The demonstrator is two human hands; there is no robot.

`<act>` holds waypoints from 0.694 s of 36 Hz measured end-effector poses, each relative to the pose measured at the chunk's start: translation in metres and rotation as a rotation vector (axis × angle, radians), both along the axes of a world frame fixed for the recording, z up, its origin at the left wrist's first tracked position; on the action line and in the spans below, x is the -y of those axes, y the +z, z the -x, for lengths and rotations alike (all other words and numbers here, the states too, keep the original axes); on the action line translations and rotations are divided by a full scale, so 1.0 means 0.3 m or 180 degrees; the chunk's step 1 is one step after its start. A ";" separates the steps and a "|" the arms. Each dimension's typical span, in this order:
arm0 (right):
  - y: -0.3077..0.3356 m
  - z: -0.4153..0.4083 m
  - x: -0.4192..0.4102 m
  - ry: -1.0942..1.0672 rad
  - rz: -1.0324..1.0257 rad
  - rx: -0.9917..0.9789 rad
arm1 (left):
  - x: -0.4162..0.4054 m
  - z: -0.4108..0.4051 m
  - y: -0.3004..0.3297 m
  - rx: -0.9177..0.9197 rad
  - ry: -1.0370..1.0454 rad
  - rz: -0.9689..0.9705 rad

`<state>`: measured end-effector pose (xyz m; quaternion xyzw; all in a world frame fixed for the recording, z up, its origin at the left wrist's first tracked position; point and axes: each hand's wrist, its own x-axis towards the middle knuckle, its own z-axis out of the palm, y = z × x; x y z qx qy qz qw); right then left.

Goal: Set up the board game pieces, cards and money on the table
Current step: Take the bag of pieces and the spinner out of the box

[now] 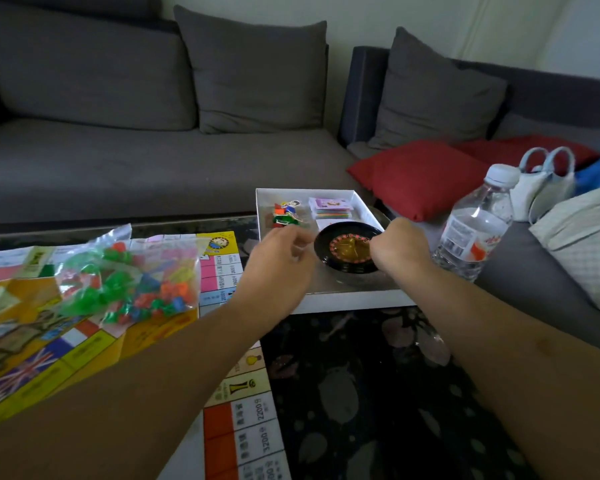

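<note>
The game board [94,344] is lying unfolded on the worktop [361,393], a bag of plastic pieces [129,275] resting on it. Both hands are reaching into the white box [343,299]: left hand [278,268] loosely curled, apparently empty; right hand [400,245] curling at the roulette wheel [343,249], grip unclear. Lifting the wheel out looks next; cards [329,206] and tokens [284,213] are waiting behind

One roulette wheel [349,247], one water bottle [475,225], two hands.
</note>
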<state>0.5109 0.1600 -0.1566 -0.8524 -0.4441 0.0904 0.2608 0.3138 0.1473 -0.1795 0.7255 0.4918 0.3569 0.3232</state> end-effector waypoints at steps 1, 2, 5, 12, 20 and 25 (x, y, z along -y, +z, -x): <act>0.005 0.002 0.002 0.0000 -0.0015 -0.0036 | -0.002 0.017 0.002 0.0061 0.0090 0.0037; 0.012 0.006 0.005 -0.0005 -0.0031 -0.0068 | -0.002 0.034 0.005 0.0102 0.0158 0.0089; 0.035 0.030 0.017 0.0052 -0.0108 -0.0110 | 0.015 0.080 0.032 0.0170 0.0266 0.0344; 0.082 0.189 0.077 0.0651 -0.0259 -0.0145 | 0.084 0.197 0.083 0.0697 0.0326 0.1132; 0.047 0.346 0.292 0.1157 0.0098 -0.0327 | 0.238 0.318 0.094 0.0495 0.0399 0.1260; -0.035 0.320 0.409 0.1072 0.0356 -0.0084 | 0.329 0.314 0.047 -0.0202 0.0303 0.1135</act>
